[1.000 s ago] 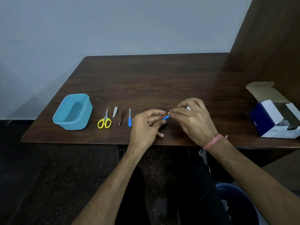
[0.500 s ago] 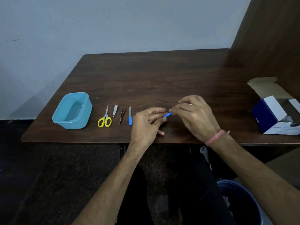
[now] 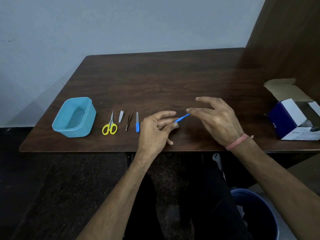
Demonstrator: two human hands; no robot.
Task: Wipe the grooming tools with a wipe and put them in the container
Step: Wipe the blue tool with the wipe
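Now left hand [image 3: 155, 130] pinches blue tool [image 3: 181, 118] — right hand [image 3: 218, 120] spread.

dark wooden table [image 3: 155, 80] against a pale grey wall [image 3: 121, 23], dim light.

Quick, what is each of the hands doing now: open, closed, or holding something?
Left hand: holds the blue tool by one end.
Right hand: open, fingers spread; a fingertip is at the tool's other end.
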